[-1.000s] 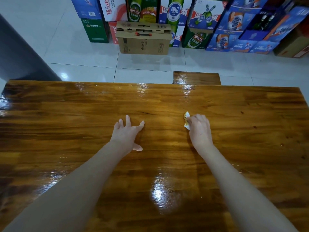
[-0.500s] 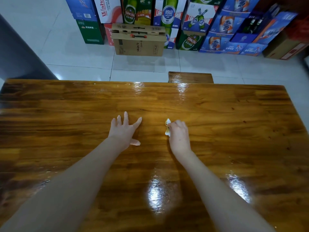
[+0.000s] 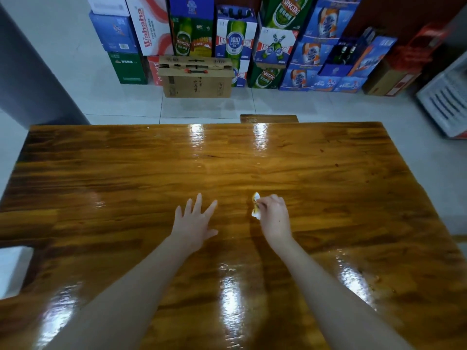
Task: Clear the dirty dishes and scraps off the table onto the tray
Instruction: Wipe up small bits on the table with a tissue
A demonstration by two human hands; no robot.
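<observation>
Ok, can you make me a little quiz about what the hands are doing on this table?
1. True or false: the left hand lies flat on the table, fingers spread.
2. The right hand holds: A a spoon, B a crumpled napkin, C a cup?
3. What stands stacked on the floor beyond the table?
Key: 1 true; 2 B; 3 drink cartons.

Small eatery or drinks shop, stacked beer cartons [image 3: 235,44] in green and blue along the far wall, brown cardboard box [image 3: 195,77] in front of them, pale tiled floor [image 3: 63,59], glossy wooden dining table [image 3: 126,173] nearest, wooden stool [image 3: 267,118] at its far edge, white slatted crate [image 3: 447,102] far right.
</observation>
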